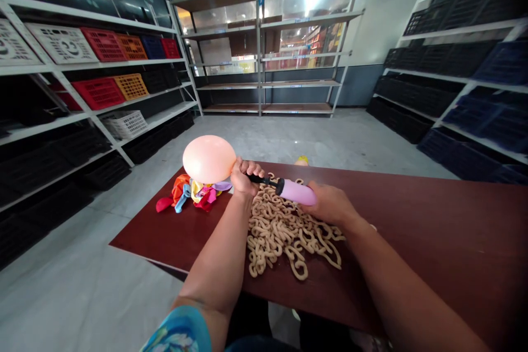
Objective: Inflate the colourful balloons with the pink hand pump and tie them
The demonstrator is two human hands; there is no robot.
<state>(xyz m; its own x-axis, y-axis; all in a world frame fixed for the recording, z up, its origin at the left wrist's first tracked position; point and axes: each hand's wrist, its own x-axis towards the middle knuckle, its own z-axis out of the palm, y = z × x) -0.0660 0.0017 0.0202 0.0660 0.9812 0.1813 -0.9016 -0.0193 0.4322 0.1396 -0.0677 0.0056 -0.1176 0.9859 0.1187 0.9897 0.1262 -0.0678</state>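
A partly inflated peach balloon [209,158] sits on the black nozzle of a pink hand pump [296,191]. My left hand [244,176] is closed round the balloon's neck at the nozzle. My right hand [330,204] grips the pump's pink barrel. Both hover just above a heap of beige plastic chain links [280,234] on the dark red table [433,231]. A small pile of flat balloons [193,193] in red, orange, blue, yellow and purple lies on the table under the inflated one.
Metal shelving lines both sides: coloured and white baskets [105,44] on the left, dark crates [454,82] on the right. Bare shelves [264,82] stand at the far end across a grey concrete floor [289,137].
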